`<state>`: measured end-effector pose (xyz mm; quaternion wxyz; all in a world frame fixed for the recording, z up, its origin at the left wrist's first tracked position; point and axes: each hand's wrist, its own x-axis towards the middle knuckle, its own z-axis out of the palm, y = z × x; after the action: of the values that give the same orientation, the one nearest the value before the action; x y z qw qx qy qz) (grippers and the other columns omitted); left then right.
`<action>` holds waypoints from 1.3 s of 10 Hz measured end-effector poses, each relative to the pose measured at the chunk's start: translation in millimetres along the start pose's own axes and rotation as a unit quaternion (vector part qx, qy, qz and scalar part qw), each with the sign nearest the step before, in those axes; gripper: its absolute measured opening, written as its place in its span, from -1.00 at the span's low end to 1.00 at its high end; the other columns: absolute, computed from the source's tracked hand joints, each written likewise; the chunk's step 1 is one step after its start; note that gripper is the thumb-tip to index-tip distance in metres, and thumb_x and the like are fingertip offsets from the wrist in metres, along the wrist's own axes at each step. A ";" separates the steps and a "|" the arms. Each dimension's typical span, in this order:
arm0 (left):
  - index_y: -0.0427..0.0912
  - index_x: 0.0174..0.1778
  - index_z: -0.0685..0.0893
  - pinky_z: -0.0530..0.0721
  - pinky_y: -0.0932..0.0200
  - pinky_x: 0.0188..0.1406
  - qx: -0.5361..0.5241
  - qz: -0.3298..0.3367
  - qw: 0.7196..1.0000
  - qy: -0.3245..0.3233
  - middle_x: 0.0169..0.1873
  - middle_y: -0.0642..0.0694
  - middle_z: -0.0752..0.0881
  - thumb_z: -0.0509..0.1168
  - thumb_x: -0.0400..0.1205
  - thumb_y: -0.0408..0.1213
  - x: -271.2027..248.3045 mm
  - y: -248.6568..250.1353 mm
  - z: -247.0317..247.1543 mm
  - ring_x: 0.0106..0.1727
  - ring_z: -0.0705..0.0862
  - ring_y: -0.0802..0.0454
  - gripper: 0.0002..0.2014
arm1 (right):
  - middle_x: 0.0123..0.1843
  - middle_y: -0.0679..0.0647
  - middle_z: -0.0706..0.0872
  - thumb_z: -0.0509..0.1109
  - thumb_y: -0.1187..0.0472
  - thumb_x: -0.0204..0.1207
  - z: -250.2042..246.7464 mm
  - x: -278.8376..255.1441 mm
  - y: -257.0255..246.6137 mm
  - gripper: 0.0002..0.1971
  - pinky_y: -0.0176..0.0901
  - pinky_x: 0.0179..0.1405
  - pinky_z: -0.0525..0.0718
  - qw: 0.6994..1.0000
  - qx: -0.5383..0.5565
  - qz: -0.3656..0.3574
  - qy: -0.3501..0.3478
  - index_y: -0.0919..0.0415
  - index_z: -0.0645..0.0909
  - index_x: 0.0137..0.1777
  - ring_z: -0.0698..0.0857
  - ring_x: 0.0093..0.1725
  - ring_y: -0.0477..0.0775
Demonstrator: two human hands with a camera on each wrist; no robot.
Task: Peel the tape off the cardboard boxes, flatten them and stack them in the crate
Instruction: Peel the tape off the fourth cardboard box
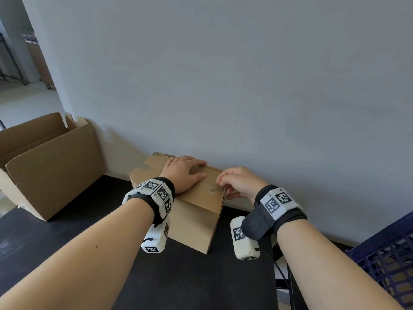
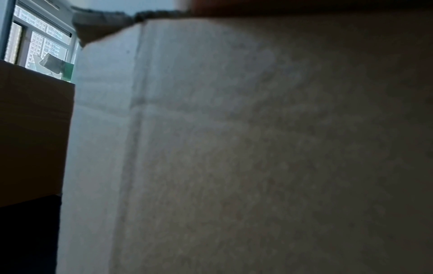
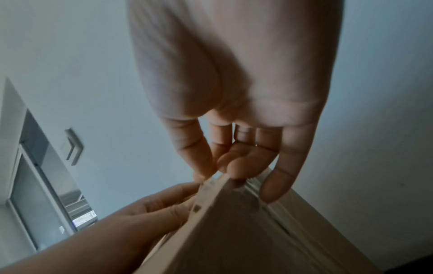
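A small closed cardboard box (image 1: 194, 218) stands on the black table (image 1: 178, 283) against the wall. My left hand (image 1: 185, 173) lies flat on its top with the fingers straight, holding it down. My right hand (image 1: 234, 182) is at the box's top right edge with its fingers curled. In the right wrist view the right hand (image 3: 225, 172) pinches the end of the clear tape (image 3: 243, 194) where it folds over the edge of the box (image 3: 234, 241), and the left hand (image 3: 150, 213) shows beside it. The box's side (image 2: 234, 148) fills the blurred left wrist view.
A large open cardboard box (image 1: 51, 171) stands at the left of the table. A blue plastic crate (image 1: 388, 260) holding flat cardboard sits low at the right. The grey wall (image 1: 245, 86) runs right behind the small box.
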<state>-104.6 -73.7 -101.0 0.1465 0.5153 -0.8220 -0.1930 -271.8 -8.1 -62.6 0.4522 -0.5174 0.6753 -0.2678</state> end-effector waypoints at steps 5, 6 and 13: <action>0.26 0.47 0.42 0.07 0.03 0.60 0.000 0.000 1.000 0.007 0.50 0.03 0.41 0.18 0.65 0.09 -5.8 -2.4 -0.9 0.55 0.28 0.02 -0.57 | -0.56 -0.19 0.61 0.43 0.35 0.36 12.2 -5.6 -5.2 -0.81 -0.37 -0.28 0.55 0.983 -0.147 -0.093 0.066 0.04 0.76 -0.33 0.55 -0.41 -0.20; 0.26 0.47 0.41 0.06 0.03 0.60 -0.003 -0.002 1.000 0.009 0.50 0.03 0.40 0.18 0.65 0.09 -7.6 -3.8 -1.7 0.56 0.28 0.02 -0.57 | -0.61 -0.23 0.60 0.41 0.33 0.38 12.3 -6.3 -4.3 -0.76 -0.35 -0.33 0.51 0.982 -0.159 -0.082 0.057 -0.01 0.69 -0.41 0.53 -0.41 -0.21; 0.27 0.48 0.39 0.04 0.01 0.61 -0.004 -0.006 1.000 0.008 0.51 0.04 0.39 0.14 0.66 0.11 -14.2 -6.7 -3.6 0.56 0.27 0.01 -0.57 | -0.36 0.17 0.66 0.52 0.51 0.36 -1.5 -25.4 6.9 -0.78 -0.13 -0.38 0.75 0.990 0.096 -0.004 0.106 0.25 0.58 -0.16 0.60 -0.51 0.01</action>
<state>-91.7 -64.2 -101.6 0.1534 0.5215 -0.8169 -0.1931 -274.8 17.8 -59.2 0.4248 -0.4429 0.6885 -0.3863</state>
